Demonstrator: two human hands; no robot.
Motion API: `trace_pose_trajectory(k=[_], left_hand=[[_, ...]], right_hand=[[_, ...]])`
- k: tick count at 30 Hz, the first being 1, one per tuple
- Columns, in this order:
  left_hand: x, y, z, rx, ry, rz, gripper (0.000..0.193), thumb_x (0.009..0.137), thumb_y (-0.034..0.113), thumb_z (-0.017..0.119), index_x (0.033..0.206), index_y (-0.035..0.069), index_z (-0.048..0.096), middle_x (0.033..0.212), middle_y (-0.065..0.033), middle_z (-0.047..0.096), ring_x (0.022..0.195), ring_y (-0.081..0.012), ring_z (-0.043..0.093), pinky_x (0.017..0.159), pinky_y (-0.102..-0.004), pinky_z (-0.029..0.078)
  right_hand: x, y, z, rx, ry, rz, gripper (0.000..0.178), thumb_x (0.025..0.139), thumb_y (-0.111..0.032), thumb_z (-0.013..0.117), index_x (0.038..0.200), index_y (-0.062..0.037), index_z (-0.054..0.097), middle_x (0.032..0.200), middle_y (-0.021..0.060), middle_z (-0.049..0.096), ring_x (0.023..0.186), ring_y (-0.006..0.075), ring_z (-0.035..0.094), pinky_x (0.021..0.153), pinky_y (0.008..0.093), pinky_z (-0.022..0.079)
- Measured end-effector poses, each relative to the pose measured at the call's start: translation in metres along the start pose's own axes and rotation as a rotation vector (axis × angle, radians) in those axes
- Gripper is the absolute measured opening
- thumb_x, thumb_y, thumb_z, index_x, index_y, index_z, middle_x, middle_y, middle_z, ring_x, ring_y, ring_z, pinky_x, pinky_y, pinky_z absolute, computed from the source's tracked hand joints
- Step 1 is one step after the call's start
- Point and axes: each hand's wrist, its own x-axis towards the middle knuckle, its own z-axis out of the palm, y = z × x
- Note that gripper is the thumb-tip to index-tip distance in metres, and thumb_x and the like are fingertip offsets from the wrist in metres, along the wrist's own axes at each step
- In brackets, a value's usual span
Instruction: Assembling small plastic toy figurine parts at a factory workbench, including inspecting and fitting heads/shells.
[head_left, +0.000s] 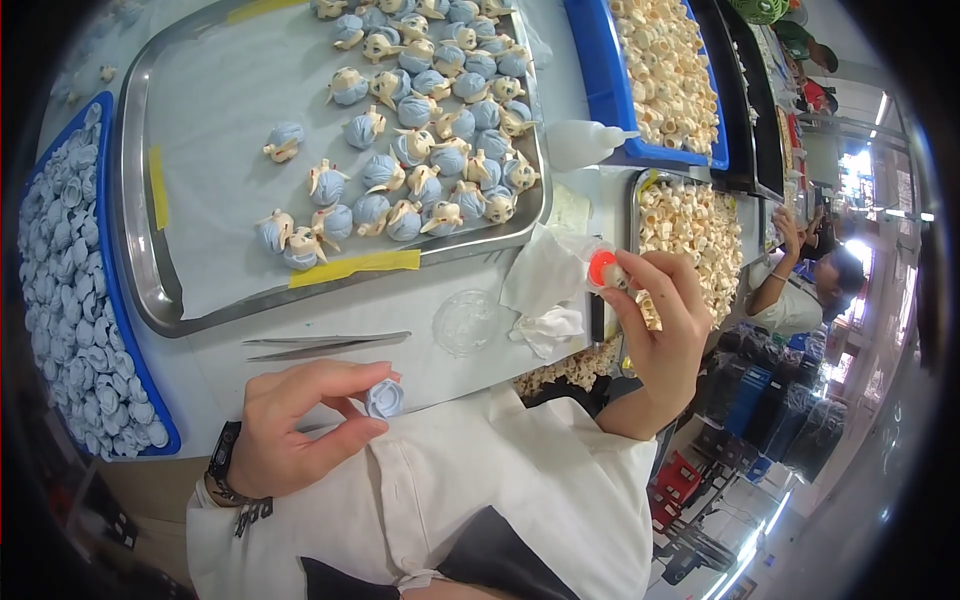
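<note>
Between thumb and fingers my left hand pinches a light-blue doll hair piece, its hollow side showing. My right hand is closed on a small cream doll face piece. That piece is right against a small round clear cup with a red inside; whether the cup is held or stands on the table I cannot tell. Tweezers lie on the table beyond my left hand. A clear round dish sits between the hands, beside crumpled white tissue.
A metal tray holds several blue-haired doll heads on white paper. Blue bins hold light-blue hair pieces at left and cream parts at far right. Near my right hand are a white squeeze bottle and a tray of cream parts.
</note>
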Motion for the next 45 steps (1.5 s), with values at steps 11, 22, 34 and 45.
trace_pose_trajectory(k=[11, 22, 34, 45], left_hand=[[-0.003, -0.003, 0.0, -0.138, 0.031, 0.031, 0.036, 0.073, -0.005, 0.065, 0.108, -0.004, 0.054, 0.094, -0.0156, 0.062, 0.082, -0.0164, 0.062, 0.069, -0.0243, 0.053], [0.001, -0.003, 0.008, -0.537, 0.062, -0.121, 0.036, 0.076, -0.007, 0.06, 0.111, -0.004, 0.052, 0.108, -0.0123, 0.052, 0.098, -0.0168, 0.055, 0.084, -0.0281, 0.048], [-0.001, -0.005, 0.007, -0.241, 0.113, -0.014, 0.027, 0.071, -0.006, 0.067, 0.096, -0.002, 0.059, 0.096, -0.0148, 0.058, 0.091, -0.0197, 0.058, 0.077, -0.0278, 0.047], [-0.007, 0.0, 0.008, -0.643, 0.152, -0.189, 0.018, 0.08, -0.001, 0.062, 0.097, -0.003, 0.06, 0.092, -0.0103, 0.06, 0.084, -0.0121, 0.058, 0.073, -0.0241, 0.048]], right_hand=[[-0.013, 0.0, 0.012, 0.034, 0.128, 0.061, 0.029, 0.064, -0.002, 0.072, 0.092, -0.0027, 0.062, 0.081, 0.0101, 0.055, 0.068, 0.0222, 0.055, 0.057, 0.0298, 0.044], [-0.018, -0.052, 0.049, 0.642, 0.455, -0.374, 0.036, 0.052, -0.012, 0.078, 0.084, -0.0015, 0.064, 0.074, 0.0087, 0.058, 0.066, 0.0179, 0.056, 0.052, 0.0252, 0.043], [0.004, -0.08, 0.065, 0.578, 0.002, -0.424, 0.04, 0.056, -0.02, 0.079, 0.086, 0.0002, 0.063, 0.072, 0.0075, 0.057, 0.063, 0.0199, 0.055, 0.051, 0.0272, 0.042], [0.007, -0.092, 0.068, 0.487, 0.083, -0.465, 0.043, 0.063, -0.034, 0.071, 0.091, -0.0017, 0.064, 0.076, 0.0042, 0.058, 0.067, 0.019, 0.054, 0.053, 0.0284, 0.042]])
